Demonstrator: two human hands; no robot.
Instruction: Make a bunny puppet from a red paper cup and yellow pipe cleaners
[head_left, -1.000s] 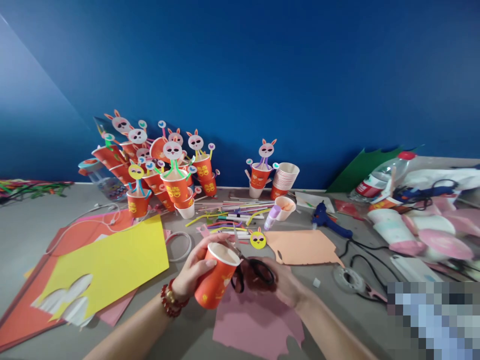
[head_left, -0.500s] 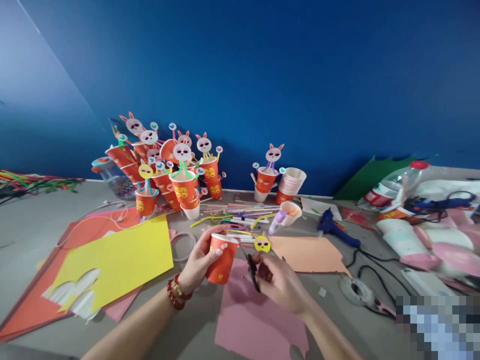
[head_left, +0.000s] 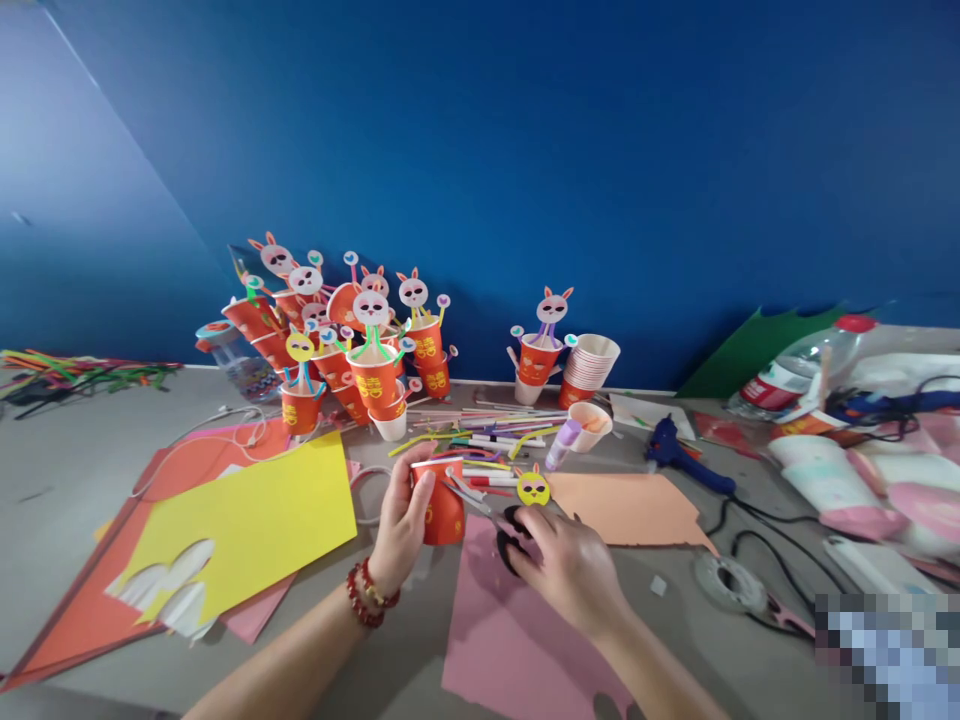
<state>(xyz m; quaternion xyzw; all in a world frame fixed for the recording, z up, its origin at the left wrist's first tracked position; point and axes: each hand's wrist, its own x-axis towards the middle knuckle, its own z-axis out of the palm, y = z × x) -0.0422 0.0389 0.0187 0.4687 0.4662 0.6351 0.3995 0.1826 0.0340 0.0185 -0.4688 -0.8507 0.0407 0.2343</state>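
Observation:
My left hand [head_left: 403,530] is wrapped round a red paper cup [head_left: 445,518], its thumb pressed on the side near the rim. In my right hand [head_left: 564,560] is a pair of scissors [head_left: 480,497] with black handles. Their blades are parted and touch the cup's upper right side; whether they pierce it I cannot tell. Below the hands lies a sheet of pink paper [head_left: 517,640]. A yellow rabbit-face cutout [head_left: 533,487] rests just beyond my right hand, beside a sheet of peach paper [head_left: 630,508].
Several red cups with rabbit faces [head_left: 375,385] stand at the back left. A cup stack [head_left: 589,370], purple glue stick [head_left: 564,445] and blue glue gun [head_left: 686,455] lie further right. Yellow card [head_left: 247,530] covers the left; a tape roll [head_left: 727,583] sits at right.
The cup has turned and tilted in my left hand. The scissors have swung from pointing up beside it to lying across its side, blades parted. The view has shifted slightly.

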